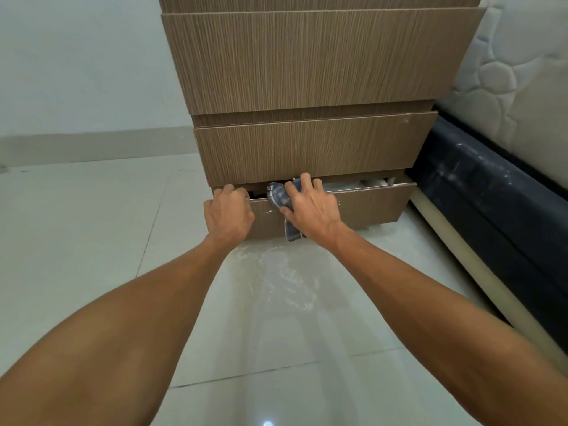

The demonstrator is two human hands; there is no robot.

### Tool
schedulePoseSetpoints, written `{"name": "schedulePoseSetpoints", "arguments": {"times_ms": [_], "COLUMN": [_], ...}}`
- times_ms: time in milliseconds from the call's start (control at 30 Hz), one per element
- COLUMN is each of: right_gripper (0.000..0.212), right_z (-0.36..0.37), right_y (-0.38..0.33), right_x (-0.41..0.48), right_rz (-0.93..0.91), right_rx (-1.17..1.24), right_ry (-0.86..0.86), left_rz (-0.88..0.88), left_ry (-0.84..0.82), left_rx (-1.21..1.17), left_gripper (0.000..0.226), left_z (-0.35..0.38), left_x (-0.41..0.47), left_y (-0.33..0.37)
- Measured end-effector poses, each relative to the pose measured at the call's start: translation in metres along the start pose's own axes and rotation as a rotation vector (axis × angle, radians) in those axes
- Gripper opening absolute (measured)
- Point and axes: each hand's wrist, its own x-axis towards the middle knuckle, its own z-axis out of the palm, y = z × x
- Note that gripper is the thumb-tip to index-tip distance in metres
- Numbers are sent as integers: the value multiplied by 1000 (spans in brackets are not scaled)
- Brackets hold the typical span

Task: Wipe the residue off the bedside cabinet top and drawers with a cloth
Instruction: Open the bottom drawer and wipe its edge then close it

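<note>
Left hand (pixel 229 215) grips the bottom drawer's (pixel 368 207) top edge; right hand (pixel 307 207) presses the cloth (pixel 278 196) there. Fingers could get pinched if it slides shut.

You get soft, even indoor light with no hard shadows. The glossy floor (pixel 92 241) mirrors the room, and a small bright glare spot (pixel 268 423) sits at the bottom edge, so a lamp is overhead. Wide-angle distortion bends the cabinet (pixel 307 72) outward toward the top and stretches your forearms at the lower corners. The centre is fairly sharp; the mattress (pixel 522 72) at right looks slightly soft. Under the cabinet there is only a faint shadow.
</note>
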Motion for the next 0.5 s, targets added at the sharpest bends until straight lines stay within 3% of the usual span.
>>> {"name": "schedulePoseSetpoints", "arguments": {"times_ms": [500], "right_gripper": [53], "right_z": [2], "right_y": [140], "right_x": [-38], "right_rz": [168], "right_rx": [57], "right_ry": [8], "left_rz": [70], "left_ry": [31], "left_rx": [-24], "left_gripper": [20], "left_z": [13], "left_x": [-2], "left_y": [23]}}
